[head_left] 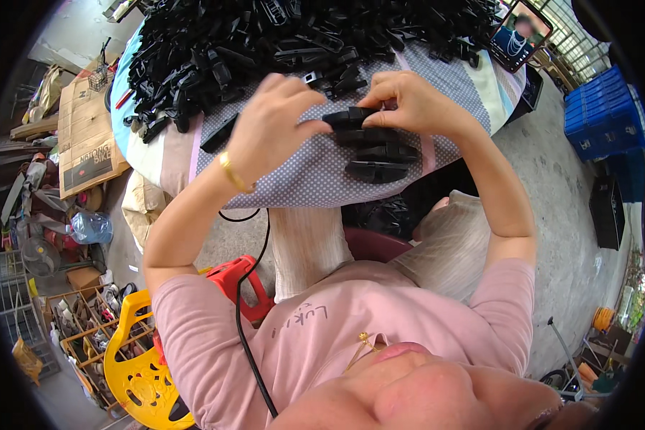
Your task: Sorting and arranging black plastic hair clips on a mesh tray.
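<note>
My right hand (401, 104) pinches a small black plastic piece (347, 117) between thumb and fingers, low over the tablecloth. Close to that piece's left end is my left hand (279, 118), its thumb stretched out and set apart from the bent fingers. Nothing shows in the left hand, though its far side is hidden. Just below the held piece, several similar black pieces (381, 161) lie side by side in a row near the table's edge. Another long black piece (219, 134) rests alone left of my left wrist.
A large heap of black plastic parts (186, 54) covers the table's far side. The dotted tablecloth (279, 190) hangs over the front edge. At the far right stands a phone (519, 36) with a lit screen. Blue crates (602, 115) sit on the floor, right; cardboard (86, 136) leans left.
</note>
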Demonstrator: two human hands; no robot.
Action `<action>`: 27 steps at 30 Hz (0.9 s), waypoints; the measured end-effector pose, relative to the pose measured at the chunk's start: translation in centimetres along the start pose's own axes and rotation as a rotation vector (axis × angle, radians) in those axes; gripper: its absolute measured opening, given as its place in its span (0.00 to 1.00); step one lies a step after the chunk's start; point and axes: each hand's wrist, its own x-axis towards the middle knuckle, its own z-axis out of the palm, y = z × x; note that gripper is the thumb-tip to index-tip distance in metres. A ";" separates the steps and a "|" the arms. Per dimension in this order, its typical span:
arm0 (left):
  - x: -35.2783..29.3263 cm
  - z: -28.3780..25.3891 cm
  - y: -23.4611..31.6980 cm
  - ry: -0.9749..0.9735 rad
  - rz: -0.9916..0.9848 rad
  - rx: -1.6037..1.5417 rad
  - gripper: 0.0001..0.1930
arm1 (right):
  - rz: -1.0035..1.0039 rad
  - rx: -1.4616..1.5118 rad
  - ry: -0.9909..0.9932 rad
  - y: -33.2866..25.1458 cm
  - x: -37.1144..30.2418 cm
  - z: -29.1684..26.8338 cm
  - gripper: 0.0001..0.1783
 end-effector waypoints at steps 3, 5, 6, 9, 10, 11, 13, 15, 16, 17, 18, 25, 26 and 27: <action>-2.3 -3.8 0.3 0.006 -0.272 0.316 0.20 | 0.008 0.019 -0.012 0.5 -0.4 -0.7 0.12; -4.8 -4.6 -1.9 -0.052 -0.422 0.468 0.18 | -0.036 0.011 0.054 0.8 0.0 -0.6 0.13; -5.7 -4.6 -2.8 -0.054 -0.419 0.473 0.18 | -0.156 -0.162 0.224 0.9 0.4 -0.1 0.14; -6.0 -4.3 -3.4 -0.124 -0.533 0.314 0.15 | -0.300 -0.347 0.369 1.2 1.3 1.2 0.15; -5.3 -3.6 -2.8 -0.075 -0.447 0.230 0.14 | -0.279 -0.378 0.354 1.3 1.5 1.5 0.13; -4.6 -3.0 -2.0 -0.025 -0.364 0.144 0.12 | -0.259 -0.408 0.337 1.3 1.5 1.7 0.12; -3.6 -1.1 -2.2 0.045 -0.243 0.115 0.13 | -0.221 -0.412 0.310 0.5 1.8 1.5 0.11; -1.1 1.1 -0.7 0.126 -0.194 -0.096 0.13 | -0.164 -0.430 0.283 0.5 1.6 1.4 0.10; 0.0 1.8 -0.6 0.130 -0.192 -0.102 0.13 | -0.159 -0.450 0.298 0.7 1.3 1.5 0.09; 1.1 2.4 -0.5 0.107 -0.025 -0.017 0.12 | -0.156 -0.468 0.315 0.9 1.1 1.5 0.08; 1.9 2.9 -0.4 0.083 0.142 0.069 0.11 | -0.153 -0.473 0.312 1.0 0.8 1.1 0.08; 2.8 3.9 -0.5 0.064 0.237 -0.117 0.11 | 0.012 -0.467 0.308 2.4 -1.7 -1.6 0.06; 2.6 3.8 -0.3 0.060 0.240 -0.123 0.11 | 0.017 -0.422 0.293 2.8 -1.7 -1.9 0.07; 2.3 3.6 -0.1 0.044 0.148 -0.207 0.11 | 0.021 -0.376 0.279 3.0 -1.8 -2.0 0.08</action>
